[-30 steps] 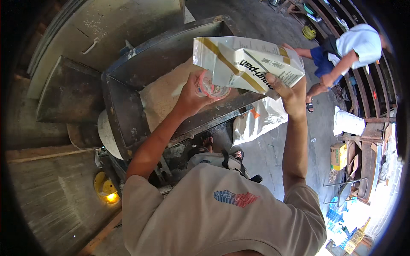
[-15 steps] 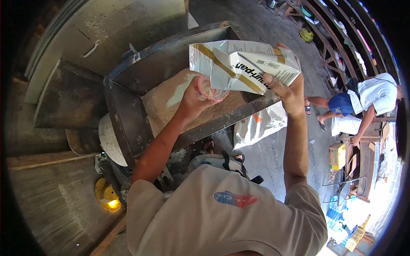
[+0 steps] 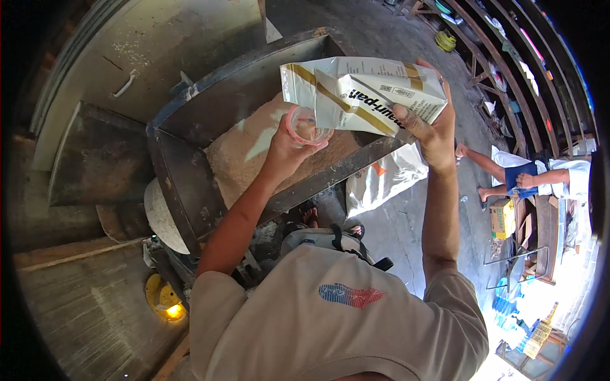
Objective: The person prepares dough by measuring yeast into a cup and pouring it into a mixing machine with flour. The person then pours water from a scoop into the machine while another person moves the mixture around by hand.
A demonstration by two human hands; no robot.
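My left hand (image 3: 287, 151) holds a small clear plastic cup (image 3: 304, 126) with a pink rim, raised over the hopper. My right hand (image 3: 433, 130) grips a white and gold paper bag (image 3: 359, 94), tipped on its side with its open end next to the cup. Both are above a large dark metal hopper (image 3: 190, 184) filled with tan powder (image 3: 244, 155). My forearms reach up from my beige shirt at the bottom of the view.
A white sack (image 3: 381, 181) lies on the concrete floor right of the hopper. Another person (image 3: 540, 181) in a white top and blue shorts crouches at the right near a small box (image 3: 502, 218). Wooden racks line the upper right. A yellow object (image 3: 164, 298) sits lower left.
The bag and cup have stayed together over the hopper while the view shifted. The person at the right moved lower along the floor and crouched.
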